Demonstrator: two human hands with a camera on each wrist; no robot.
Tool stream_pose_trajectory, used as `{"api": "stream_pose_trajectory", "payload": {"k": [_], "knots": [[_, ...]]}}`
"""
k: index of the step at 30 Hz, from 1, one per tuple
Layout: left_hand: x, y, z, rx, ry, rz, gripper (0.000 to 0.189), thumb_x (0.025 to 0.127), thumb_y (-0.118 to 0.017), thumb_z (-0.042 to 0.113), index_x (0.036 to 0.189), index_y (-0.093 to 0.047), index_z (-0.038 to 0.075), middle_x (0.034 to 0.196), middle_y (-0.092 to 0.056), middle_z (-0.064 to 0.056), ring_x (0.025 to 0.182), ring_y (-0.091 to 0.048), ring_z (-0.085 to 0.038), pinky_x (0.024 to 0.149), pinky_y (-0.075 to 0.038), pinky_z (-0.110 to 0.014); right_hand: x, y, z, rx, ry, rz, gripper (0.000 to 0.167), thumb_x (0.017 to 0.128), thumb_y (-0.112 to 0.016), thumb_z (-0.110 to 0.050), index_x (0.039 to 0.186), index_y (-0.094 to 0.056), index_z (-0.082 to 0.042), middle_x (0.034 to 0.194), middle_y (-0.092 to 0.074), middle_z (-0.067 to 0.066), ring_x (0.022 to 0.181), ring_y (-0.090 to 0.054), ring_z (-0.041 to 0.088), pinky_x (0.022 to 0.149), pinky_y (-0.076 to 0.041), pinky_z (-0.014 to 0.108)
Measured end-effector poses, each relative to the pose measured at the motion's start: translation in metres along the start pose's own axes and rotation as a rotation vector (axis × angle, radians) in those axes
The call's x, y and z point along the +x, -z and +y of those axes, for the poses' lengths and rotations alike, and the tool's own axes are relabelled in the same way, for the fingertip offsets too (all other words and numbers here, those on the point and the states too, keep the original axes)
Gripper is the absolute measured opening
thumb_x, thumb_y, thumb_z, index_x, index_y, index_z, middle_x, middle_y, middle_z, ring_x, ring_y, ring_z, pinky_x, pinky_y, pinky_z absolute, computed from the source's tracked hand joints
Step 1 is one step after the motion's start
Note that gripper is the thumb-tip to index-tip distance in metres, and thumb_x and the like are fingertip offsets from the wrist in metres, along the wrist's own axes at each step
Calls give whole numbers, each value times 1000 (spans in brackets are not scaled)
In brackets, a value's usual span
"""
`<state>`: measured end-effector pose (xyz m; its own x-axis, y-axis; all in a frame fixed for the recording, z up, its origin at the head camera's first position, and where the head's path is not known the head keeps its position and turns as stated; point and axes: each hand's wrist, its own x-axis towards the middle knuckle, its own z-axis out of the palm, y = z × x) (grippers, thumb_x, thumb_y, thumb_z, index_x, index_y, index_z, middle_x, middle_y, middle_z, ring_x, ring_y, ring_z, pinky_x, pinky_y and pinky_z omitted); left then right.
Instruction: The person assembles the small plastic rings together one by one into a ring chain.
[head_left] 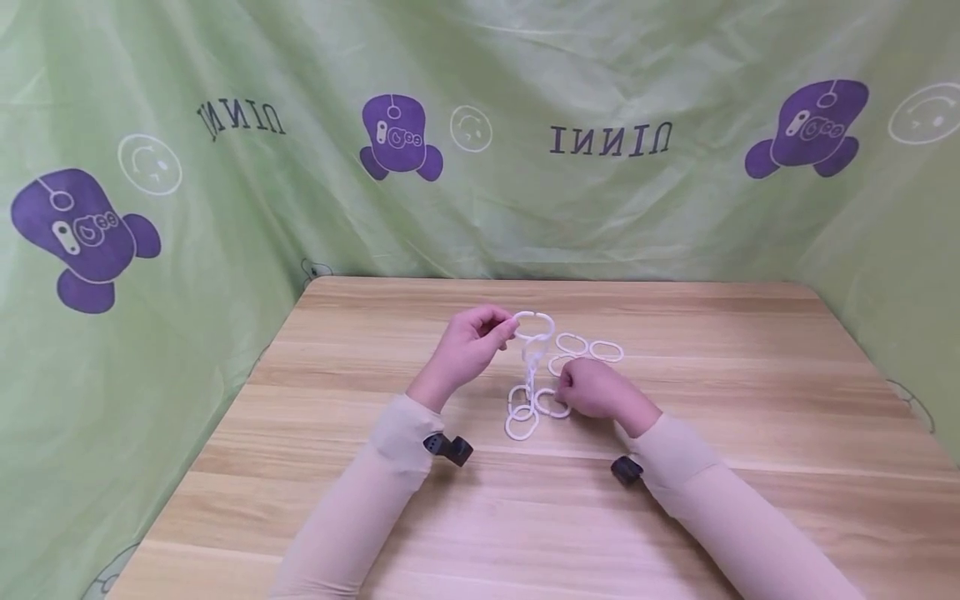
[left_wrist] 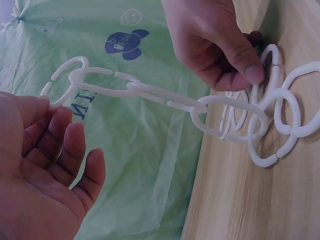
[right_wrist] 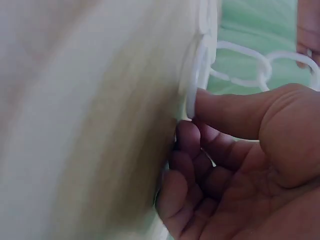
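My left hand pinches the end link of a chain of white plastic links between thumb and fingers. The chain hangs from it down to the wooden table, each oval link having a small gap in its side. Its lower links lie on the tabletop, one white link nearest me. Low over the table, my right hand pinches the edge of a white link at the chain's lower right, thumb on top and the other fingers curled beneath. The right hand partly covers another link behind it.
Two white oval links, a left one and a right one, lie flat beyond my right hand. The wooden table ends at a green printed curtain behind and on both sides.
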<state>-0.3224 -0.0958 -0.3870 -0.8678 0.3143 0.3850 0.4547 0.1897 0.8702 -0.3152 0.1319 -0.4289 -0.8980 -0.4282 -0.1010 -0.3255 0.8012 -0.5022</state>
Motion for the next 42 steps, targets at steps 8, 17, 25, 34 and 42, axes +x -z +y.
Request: {"api": "stream_pose_trajectory", "payload": {"k": [8, 17, 25, 34, 42], "knots": [[0, -8, -3, 12, 25, -29, 14, 96, -64, 14, 96, -69, 1, 81, -66, -9, 68, -58, -17, 60, -48, -26, -24, 27, 15, 463, -55, 228, 16, 94, -65, -12, 102, -65, 1, 89, -64, 14, 79, -59, 28, 66, -52, 35], [-3, -18, -4, 30, 37, -73, 12, 97, -64, 14, 94, -70, 4, 78, -62, -9, 68, -56, -16, 59, -47, -25, -36, 49, -3, 629, -17, 453, 28, 97, -64, -25, 110, -67, 0, 98, -64, 19, 79, -58, 22, 68, -53, 29], [-6, -27, -5, 65, 16, -90, 11, 95, -65, 13, 94, -70, 4, 76, -62, -3, 68, -55, -13, 60, -47, -25, -41, 47, -12, 729, 1, 557, 27, 96, -65, -22, 105, -65, 4, 84, -58, 6, 73, -54, 19, 60, -49, 24], [-7, -36, -1, 106, -23, -102, 12, 95, -66, 13, 94, -70, 1, 76, -62, -1, 68, -54, -12, 60, -47, -24, -40, 40, -15, 684, 26, 580, 24, 96, -65, -22, 101, -66, 1, 86, -57, 9, 73, -52, 16, 58, -48, 22], [-8, -39, -2, 112, -40, -115, 9, 94, -67, 12, 93, -70, 3, 78, -63, -2, 69, -55, -12, 64, -50, -35, -39, 37, -13, 687, 6, 578, 25, 97, -64, -23, 101, -65, 1, 84, -56, 8, 72, -51, 15, 58, -47, 21]]}}
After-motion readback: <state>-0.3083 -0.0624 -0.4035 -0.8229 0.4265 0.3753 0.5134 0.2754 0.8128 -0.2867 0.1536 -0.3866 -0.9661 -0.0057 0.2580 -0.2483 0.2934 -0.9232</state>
